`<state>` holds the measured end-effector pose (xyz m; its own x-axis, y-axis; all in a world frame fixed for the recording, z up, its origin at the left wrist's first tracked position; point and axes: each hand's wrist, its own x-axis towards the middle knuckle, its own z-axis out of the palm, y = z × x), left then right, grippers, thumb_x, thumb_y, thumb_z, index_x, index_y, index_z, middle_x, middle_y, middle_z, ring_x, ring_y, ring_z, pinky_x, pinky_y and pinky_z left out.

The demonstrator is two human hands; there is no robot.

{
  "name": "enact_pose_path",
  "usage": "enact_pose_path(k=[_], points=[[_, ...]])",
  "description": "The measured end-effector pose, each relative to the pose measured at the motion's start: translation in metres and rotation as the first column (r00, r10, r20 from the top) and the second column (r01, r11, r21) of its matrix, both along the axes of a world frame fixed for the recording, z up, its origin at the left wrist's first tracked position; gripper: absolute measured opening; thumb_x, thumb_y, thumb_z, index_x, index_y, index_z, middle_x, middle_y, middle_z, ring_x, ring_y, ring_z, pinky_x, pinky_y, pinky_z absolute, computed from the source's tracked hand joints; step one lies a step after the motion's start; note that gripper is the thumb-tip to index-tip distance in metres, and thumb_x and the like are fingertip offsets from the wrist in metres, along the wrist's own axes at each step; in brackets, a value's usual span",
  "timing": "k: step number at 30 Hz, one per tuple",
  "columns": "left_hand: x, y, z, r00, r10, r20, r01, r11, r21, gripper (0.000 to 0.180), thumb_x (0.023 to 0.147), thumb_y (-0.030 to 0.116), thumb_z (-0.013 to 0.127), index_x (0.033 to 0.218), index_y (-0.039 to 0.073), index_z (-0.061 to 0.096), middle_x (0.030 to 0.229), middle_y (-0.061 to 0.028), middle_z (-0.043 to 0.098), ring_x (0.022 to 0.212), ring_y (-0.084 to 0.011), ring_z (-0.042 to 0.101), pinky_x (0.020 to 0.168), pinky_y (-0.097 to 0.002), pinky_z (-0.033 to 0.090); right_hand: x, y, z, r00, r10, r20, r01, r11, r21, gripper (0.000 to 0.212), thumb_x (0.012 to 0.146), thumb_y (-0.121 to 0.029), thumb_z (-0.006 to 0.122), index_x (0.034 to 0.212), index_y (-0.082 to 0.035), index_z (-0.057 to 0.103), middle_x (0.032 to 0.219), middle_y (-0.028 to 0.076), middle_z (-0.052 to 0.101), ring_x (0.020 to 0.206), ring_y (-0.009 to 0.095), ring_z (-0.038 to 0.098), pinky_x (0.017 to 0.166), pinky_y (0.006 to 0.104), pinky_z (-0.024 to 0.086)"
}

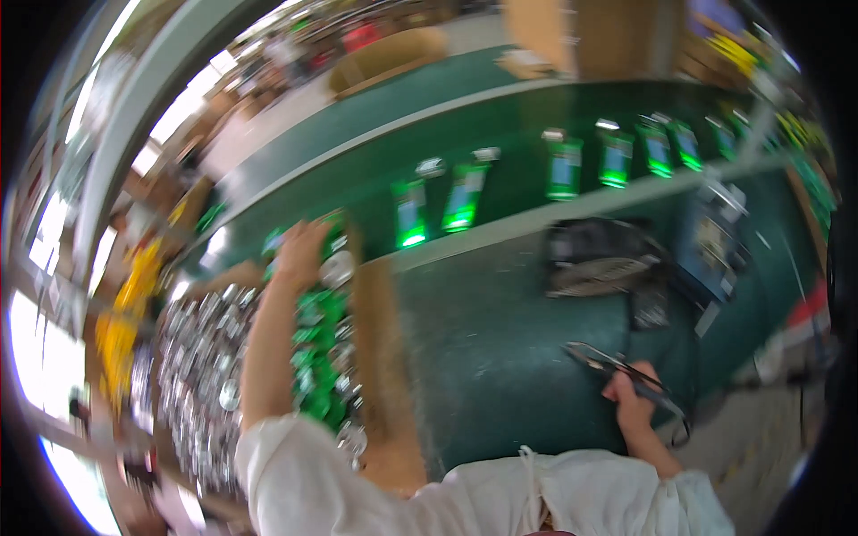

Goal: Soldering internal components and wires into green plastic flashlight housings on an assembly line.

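At the far end of a cardboard box (384, 357), my left hand (304, 250) reaches down among green pieces (317, 357) and shiny round metal parts (338, 269). Motion blur hides its fingertips, so I cannot tell whether it grips a piece. My right hand (633, 393) is closed around a slim dark handheld tool (642, 382) with a narrow pale front end pointing left over the green table. A dark loop hangs at the tool's rear end. Its exact kind is unclear.
Several green packages (562, 170) lie in a row along a green conveyor belt (349, 210) beyond the table. Many shiny metal parts (206, 375) are heaped left of my left arm. A black pouch-like object (599, 255) and a blue-grey device (710, 237) rest at the right.
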<state>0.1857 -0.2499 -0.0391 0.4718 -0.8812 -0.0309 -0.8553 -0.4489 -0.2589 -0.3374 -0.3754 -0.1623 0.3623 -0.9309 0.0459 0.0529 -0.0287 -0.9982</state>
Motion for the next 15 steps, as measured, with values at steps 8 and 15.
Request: enact_pose_path(k=[8, 15], points=[[-0.003, 0.029, 0.002, 0.974, -0.161, 0.158, 0.207, 0.918, -0.337, 0.05, 0.058, 0.004, 0.065, 0.105, 0.007, 0.047, 0.1, -0.0107, 0.051, 0.101, -0.033, 0.044, 0.092, -0.0424, 0.033, 0.007, -0.001, 0.01, 0.995, 0.103, 0.0, -0.103, 0.994, 0.044, 0.016, 0.083, -0.016, 0.063, 0.083, -0.003, 0.054, 0.067, 0.003, 0.059, 0.059, 0.007, 0.056, 0.052, 0.0229, 0.045], [-0.03, 0.057, 0.026, 0.987, -0.159, 0.036, 0.158, 0.886, -0.435, 0.053, 0.06, -0.003, 0.057, 0.111, 0.005, 0.046, 0.105, -0.0161, 0.052, 0.105, -0.0368, 0.043, 0.094, -0.0435, 0.031, 0.011, 0.0, 0.01, 0.982, 0.129, 0.142, -0.149, 0.979, 0.14, 0.016, 0.083, -0.014, 0.062, 0.085, -0.002, 0.052, 0.069, 0.005, 0.059, 0.06, 0.009, 0.056, 0.052, 0.0227, 0.047]])
